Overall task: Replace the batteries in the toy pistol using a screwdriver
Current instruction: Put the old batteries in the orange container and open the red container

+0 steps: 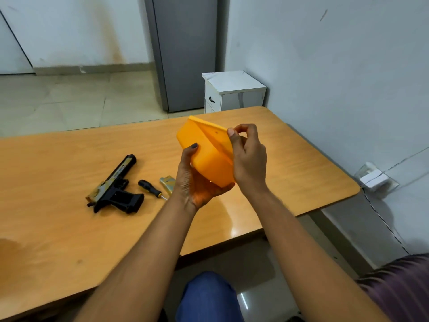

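An orange plastic box (209, 156) is held up above the wooden table (58, 228), tilted. My left hand (197, 182) cups it from below, thumb on its side. My right hand (249, 159) pinches the box's orange lid (214, 133) at its right edge; the lid is lifted at an angle. What is inside the box is hidden. On the table to the left lies the black and gold toy pistol (116, 189) on its side. Beside it are a black-handled screwdriver (151, 188) and a small gold cover piece (168, 183).
A white bedside cabinet (232, 91) stands behind the table's far edge, next to a grey door (185, 52). A wall socket with a white adapter (375, 178) and a cable sits on the right wall. My knee in blue (209, 298) is below the table's near edge.
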